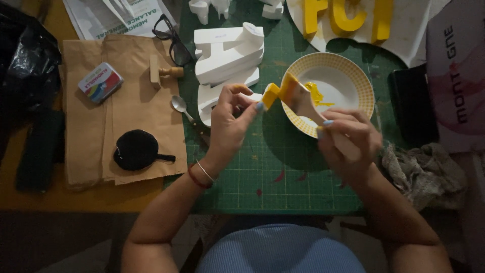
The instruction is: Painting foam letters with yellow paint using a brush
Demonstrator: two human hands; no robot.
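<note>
The left hand (230,119) is pinched around a small zigzag piece (270,95), half painted yellow, held above the green cutting mat (262,172) near the left rim of the bowl (366,86). The right hand (348,139) is closed around the pale handle of a flat brush (303,98), whose yellow-loaded bristles are laid against the piece. White block letters (230,53) are stacked toward the mat's far edge, and yellow letters (348,15) are spread at its far right corner.
</note>
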